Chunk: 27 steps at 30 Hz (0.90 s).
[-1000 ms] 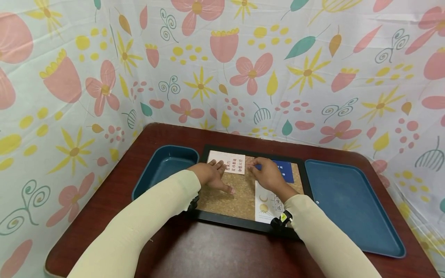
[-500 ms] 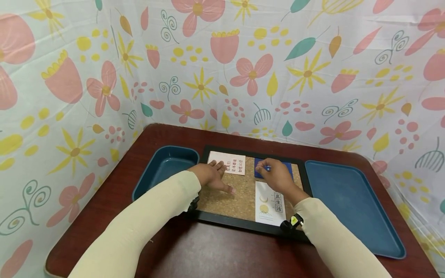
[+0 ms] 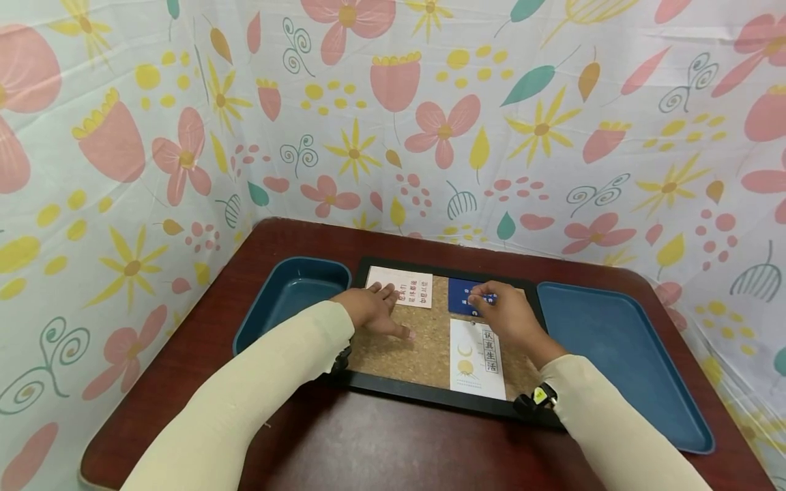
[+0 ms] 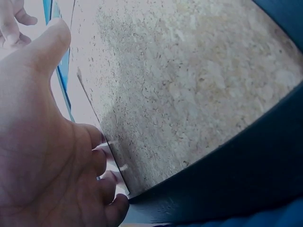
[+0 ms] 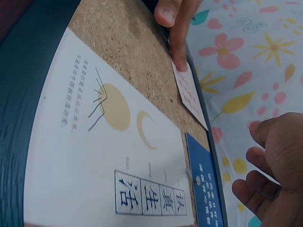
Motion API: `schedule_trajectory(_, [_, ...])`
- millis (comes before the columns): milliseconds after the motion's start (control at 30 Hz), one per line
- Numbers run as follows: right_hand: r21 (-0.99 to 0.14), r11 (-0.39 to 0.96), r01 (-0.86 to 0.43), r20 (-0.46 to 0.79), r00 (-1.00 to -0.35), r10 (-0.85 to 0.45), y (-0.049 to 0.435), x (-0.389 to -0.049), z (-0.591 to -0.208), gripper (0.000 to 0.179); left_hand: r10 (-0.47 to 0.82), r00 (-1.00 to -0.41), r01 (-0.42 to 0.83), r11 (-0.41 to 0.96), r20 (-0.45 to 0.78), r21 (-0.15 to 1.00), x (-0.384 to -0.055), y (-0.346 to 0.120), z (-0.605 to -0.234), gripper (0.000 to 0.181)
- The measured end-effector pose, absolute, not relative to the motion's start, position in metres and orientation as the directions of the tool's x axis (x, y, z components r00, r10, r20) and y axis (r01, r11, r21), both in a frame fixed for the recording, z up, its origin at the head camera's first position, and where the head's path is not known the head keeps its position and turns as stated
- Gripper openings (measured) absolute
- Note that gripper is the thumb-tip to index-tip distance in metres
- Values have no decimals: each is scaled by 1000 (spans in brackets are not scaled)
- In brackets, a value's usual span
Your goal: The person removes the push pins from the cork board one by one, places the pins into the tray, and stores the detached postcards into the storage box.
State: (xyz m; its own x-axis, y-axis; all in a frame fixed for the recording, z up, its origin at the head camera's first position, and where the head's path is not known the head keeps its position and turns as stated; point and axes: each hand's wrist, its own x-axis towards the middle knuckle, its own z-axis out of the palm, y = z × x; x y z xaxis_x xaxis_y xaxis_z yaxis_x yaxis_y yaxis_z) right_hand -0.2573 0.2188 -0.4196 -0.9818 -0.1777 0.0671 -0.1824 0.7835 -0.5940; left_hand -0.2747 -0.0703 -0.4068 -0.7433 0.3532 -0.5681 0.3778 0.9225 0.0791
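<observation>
My left hand (image 3: 376,314) lies spread on a cork board (image 3: 424,341) with a black frame, its fingertips over a white card with dark characters (image 3: 417,288) at the upper left. In the left wrist view the left hand's fingers (image 4: 97,161) reach past that card's edge. My right hand (image 3: 510,317) hovers at the blue card (image 3: 462,296); in the right wrist view its fingers (image 5: 258,161) are loosely bent and I see nothing between them. Below lies a white card with a moon and sun (image 3: 473,368). A small clear pin-like knob (image 5: 198,180) shows on the blue card.
A deep blue-green tray (image 3: 270,279) stands left of the board. A flat blue tray (image 3: 620,354) lies to its right. All rest on a dark red wooden table (image 3: 368,443), with a flower-patterned cloth (image 3: 442,136) hanging behind and at the left.
My right hand has moved right, from the gap beside the upper left card across the blue card, uncovering more of the blue and moon cards. My left hand has stayed in place.
</observation>
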Motion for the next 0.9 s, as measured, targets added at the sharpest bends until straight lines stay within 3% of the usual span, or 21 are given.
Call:
schedule_trajectory(500, [-593,786,-174,105,-985,-139,244,-250,-421,23,363,-742,388,918,-564,80,-274,-71,-406,107])
schedule_trajectory(900, [-566,806,-175,122,-984,-127,265,-250,-421,31,371,-742,360,923,-558,135,-274,-73,-404,99])
